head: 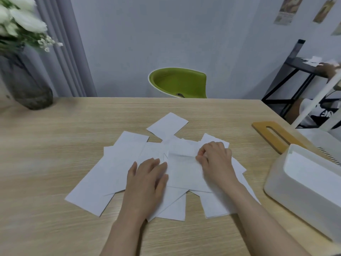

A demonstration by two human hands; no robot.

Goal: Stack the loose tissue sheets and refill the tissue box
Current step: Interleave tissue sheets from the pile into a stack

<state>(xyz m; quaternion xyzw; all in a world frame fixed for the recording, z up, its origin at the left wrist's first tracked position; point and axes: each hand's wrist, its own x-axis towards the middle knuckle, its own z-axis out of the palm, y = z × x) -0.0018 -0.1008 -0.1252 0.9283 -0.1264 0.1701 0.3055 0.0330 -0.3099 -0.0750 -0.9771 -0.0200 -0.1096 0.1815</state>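
Several loose white tissue sheets [118, 169] lie scattered and overlapping in the middle of the wooden table [55, 145]. My left hand [147, 180] rests flat on the sheets with straight fingers. My right hand [215, 159] has curled fingers and pinches the right edge of the top tissue sheet [182, 169] between my hands. The white tissue box [276, 185] stands open at the right edge of the table. Its wooden lid [273, 135] with a slot lies flat behind it.
A dark glass vase [27, 85] with white flowers stands at the table's far left corner. A green chair [179, 82] sits behind the far edge. A black shelf [299, 71] and a white frame stand to the right.
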